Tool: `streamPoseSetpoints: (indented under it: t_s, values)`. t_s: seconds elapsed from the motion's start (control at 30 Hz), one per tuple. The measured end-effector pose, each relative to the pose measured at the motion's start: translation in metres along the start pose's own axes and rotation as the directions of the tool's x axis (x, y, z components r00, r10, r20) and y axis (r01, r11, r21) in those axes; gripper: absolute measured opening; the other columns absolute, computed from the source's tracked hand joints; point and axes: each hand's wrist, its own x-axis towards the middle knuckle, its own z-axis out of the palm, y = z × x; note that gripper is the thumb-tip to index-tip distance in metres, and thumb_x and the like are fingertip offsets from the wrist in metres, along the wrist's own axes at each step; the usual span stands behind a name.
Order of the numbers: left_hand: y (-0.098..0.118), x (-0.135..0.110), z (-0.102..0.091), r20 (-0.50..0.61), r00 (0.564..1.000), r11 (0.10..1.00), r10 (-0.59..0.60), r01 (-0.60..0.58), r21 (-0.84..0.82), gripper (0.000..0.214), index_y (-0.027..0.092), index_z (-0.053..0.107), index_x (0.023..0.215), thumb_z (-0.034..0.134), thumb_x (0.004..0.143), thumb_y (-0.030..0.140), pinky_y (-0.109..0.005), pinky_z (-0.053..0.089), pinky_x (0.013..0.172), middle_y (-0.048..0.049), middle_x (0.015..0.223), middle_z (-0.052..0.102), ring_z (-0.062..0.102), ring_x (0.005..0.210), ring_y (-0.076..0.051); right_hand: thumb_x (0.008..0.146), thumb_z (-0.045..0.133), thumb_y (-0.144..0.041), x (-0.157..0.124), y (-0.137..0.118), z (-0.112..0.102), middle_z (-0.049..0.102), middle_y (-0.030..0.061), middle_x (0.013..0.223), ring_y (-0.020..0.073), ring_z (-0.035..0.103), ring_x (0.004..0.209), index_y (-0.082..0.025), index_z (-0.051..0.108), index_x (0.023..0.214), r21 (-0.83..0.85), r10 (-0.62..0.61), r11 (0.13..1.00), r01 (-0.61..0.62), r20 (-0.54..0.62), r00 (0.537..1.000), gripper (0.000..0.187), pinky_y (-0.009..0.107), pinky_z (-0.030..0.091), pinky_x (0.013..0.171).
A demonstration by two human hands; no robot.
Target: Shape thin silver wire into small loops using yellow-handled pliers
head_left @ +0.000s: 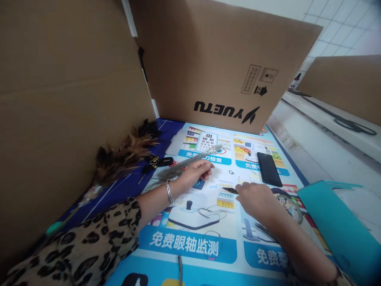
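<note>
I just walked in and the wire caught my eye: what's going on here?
Over a printed table cover, a person's right hand grips a dark pointed tool, possibly pliers. The left hand is beside a bundle of thin wires, fingers curled; whether it holds anything isn't clear. A small dark loop lies between the hands, and a phone lies beyond the right one.

Left cardboard panel (68, 79) and rear panel (208, 67) stand upright, blocking passage left and beyond. Wire bundle (192, 161) slants low across bench (229, 252), just beside left hand (202, 170). Gap between it and right hand (253, 196); small dark loop (231, 172) lies there, pointed tool (230, 191) juts in. Phone (269, 169) beyond right hand; teal object (336, 222) hems right forearm. Nearer middle passable above flat wire loops (210, 215).
</note>
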Motion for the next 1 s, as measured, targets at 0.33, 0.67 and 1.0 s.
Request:
streamPoseSetpoints:
  t_s: [0.33, 0.67, 1.0]
  values:
    - [0.0011, -0.0007, 0.0005, 0.026, 1.000, 0.999, 0.003, -0.004, 0.044, 0.031, 0.014, 0.058, 0.087, 0.049, 0.084, 0.043, -0.021, 0.038, 0.055, -0.0033, 0.074, 0.057, 0.049, 0.058, -0.008, 0.084, 0.047, -0.035, -0.0012, 0.0069, -0.0036, 0.063, 0.0080, 0.084, 0.0225, 0.059, 0.076, -0.020, 0.059, 0.091, 0.004, 0.002, 1.000, -0.002, -0.007, 1.000, 0.021, 0.027, 0.035, 0.056]
    - [0.0032, -0.0017, 0.0011, 0.048, 0.999, 0.998, -0.008, 0.005, 0.063, 0.032, 0.013, 0.058, 0.086, 0.048, 0.084, 0.043, -0.022, 0.038, 0.056, -0.0043, 0.074, 0.058, 0.049, 0.059, -0.009, 0.082, 0.048, -0.036, -0.0022, 0.0046, -0.0048, 0.064, 0.0101, 0.083, 0.0229, 0.059, 0.076, -0.018, 0.062, 0.091, 0.034, -0.010, 0.999, 0.011, -0.030, 0.999, 0.025, 0.029, 0.035, 0.057]
    - [0.0080, -0.0032, 0.0014, 0.064, 0.998, 0.997, -0.014, 0.009, 0.073, 0.029, 0.014, 0.057, 0.080, 0.050, 0.083, 0.042, -0.022, 0.038, 0.056, -0.0036, 0.072, 0.057, 0.049, 0.059, -0.009, 0.085, 0.047, -0.036, -0.0008, 0.0049, -0.0055, 0.065, 0.0079, 0.085, 0.0232, 0.061, 0.077, -0.020, 0.061, 0.091, 0.008, -0.006, 1.000, 0.006, 0.022, 1.000, 0.022, 0.028, 0.037, 0.058]
